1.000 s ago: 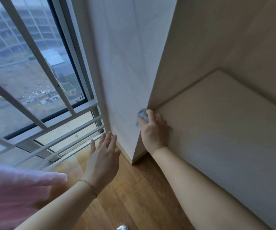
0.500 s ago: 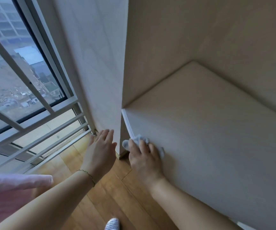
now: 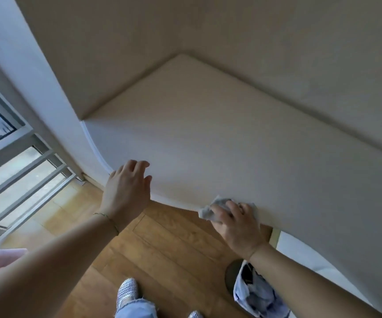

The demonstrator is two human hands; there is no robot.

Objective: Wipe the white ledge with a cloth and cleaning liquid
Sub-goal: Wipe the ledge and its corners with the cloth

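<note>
The white ledge (image 3: 220,138) fills the middle of the view, set in a beige alcove. My right hand (image 3: 236,222) presses a crumpled grey cloth (image 3: 210,210) onto the ledge's front edge, with its fingers spread over the cloth. My left hand (image 3: 125,191) hovers over the front edge further left, near the ledge's left corner, fingers relaxed and holding nothing. No cleaning liquid bottle is in view.
A window with grey metal bars (image 3: 13,157) stands at the left. A white wall panel (image 3: 47,88) borders the ledge's left end. Below is a wooden floor (image 3: 162,249) with my shoe (image 3: 127,292), a bin with a blue-white bag (image 3: 252,292) and a white surface (image 3: 305,255).
My right hand has slid the cloth rightward along the ledge's front edge, away from the left corner. My left hand has moved up to the edge, and the view has swung right.
</note>
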